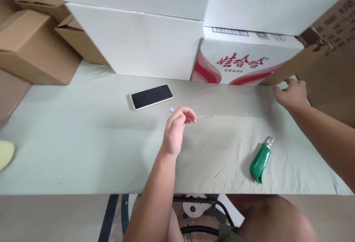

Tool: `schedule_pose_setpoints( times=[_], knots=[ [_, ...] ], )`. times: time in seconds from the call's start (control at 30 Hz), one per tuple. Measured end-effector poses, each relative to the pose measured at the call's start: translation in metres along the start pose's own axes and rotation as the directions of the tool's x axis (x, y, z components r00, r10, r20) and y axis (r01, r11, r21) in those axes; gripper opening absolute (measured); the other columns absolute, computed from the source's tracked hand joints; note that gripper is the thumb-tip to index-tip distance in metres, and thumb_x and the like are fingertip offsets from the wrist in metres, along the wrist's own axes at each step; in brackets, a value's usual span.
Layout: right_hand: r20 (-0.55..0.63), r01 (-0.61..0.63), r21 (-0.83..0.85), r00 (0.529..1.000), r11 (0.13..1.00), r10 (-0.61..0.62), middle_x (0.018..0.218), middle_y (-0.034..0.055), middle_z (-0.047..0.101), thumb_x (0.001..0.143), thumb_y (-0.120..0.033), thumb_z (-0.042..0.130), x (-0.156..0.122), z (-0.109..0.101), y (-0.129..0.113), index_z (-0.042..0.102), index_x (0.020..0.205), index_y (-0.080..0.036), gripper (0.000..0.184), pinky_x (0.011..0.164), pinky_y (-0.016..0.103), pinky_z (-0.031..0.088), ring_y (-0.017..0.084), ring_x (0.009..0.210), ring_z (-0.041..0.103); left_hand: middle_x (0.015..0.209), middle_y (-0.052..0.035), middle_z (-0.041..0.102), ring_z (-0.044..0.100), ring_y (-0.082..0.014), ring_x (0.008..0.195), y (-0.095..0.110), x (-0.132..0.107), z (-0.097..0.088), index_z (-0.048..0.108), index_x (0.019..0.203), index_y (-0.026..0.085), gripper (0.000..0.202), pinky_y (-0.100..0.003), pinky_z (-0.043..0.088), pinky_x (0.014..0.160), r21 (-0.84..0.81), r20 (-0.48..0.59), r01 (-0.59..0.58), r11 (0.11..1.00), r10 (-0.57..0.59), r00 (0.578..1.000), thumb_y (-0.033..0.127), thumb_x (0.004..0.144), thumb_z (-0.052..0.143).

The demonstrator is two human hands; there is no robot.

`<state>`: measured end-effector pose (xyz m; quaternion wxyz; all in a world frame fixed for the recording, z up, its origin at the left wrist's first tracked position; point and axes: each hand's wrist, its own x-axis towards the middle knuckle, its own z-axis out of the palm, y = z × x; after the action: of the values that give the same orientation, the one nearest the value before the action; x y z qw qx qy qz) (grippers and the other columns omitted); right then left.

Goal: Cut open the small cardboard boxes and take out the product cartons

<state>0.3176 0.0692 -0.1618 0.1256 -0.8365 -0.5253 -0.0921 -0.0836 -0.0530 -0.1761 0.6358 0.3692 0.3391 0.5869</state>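
My left hand [177, 131] hovers over the middle of the table, its fingers loosely bent and nothing in them. Close to its fingertips lies a small whitish scrap [171, 109], and a smartphone [151, 96] with a dark screen rests just beyond. On the right, my right hand [292, 93] reaches toward the table's far corner with thumb and fingers apart and no object visible in it. It is nearest to a brown cardboard box [288, 64]; whether it touches the cardboard cannot be made out. A green box cutter [260, 162] lies nearer to me, below the right forearm.
White boxes [155, 46] are stacked along the back, one a carton [244, 59] with red lettering. Brown cardboard boxes [41, 46] stand at the left. Part of a pale yellow object [6, 154] shows at the left edge. A light green cloth [83, 142] covers the table.
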Motion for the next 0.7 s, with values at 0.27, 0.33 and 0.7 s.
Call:
schedule_pose_setpoints(
  times=[0.27,0.33,0.7],
  knots=[
    [-0.155,0.323,0.359,0.946,0.876,-0.285,0.090,0.0115,0.058,0.061,-0.017,0.059,-0.065,-0.044,-0.122,0.057,0.085,-0.027,0.026,0.084,0.047,0.053,0.022,0.072,0.055,0.074,-0.0016,0.058,0.053,-0.0158,0.073,0.024,-0.015,-0.020,0.060,0.074,0.020,0.031,-0.032,0.041,0.077,-0.036,-0.193,-0.067,0.997,0.059,0.980,0.046,0.088,0.054],
    [-0.231,0.506,0.447,0.862,0.738,-0.451,0.091,0.0126,0.060,0.062,-0.022,0.060,-0.084,-0.046,-0.168,0.058,0.083,-0.028,0.022,0.081,0.049,0.054,0.022,0.070,0.056,0.073,-0.0015,0.056,0.052,-0.0156,0.072,0.033,-0.020,-0.029,0.059,0.072,0.020,0.031,-0.033,0.041,0.076,-0.083,-0.241,-0.079,0.993,0.057,0.969,0.047,0.086,0.054],
    [-0.131,0.883,0.358,0.369,0.303,-0.920,0.145,0.0180,0.052,0.085,-0.022,0.057,-0.183,-0.019,-0.503,0.054,0.140,-0.019,0.055,0.118,0.064,0.040,0.039,0.138,0.050,0.071,-0.0018,0.051,0.049,-0.0167,0.073,0.069,-0.043,-0.093,0.053,0.069,0.021,0.032,-0.034,0.041,0.074,-0.147,-0.497,-0.254,0.956,0.150,0.854,0.045,0.091,0.050]
  ],
)
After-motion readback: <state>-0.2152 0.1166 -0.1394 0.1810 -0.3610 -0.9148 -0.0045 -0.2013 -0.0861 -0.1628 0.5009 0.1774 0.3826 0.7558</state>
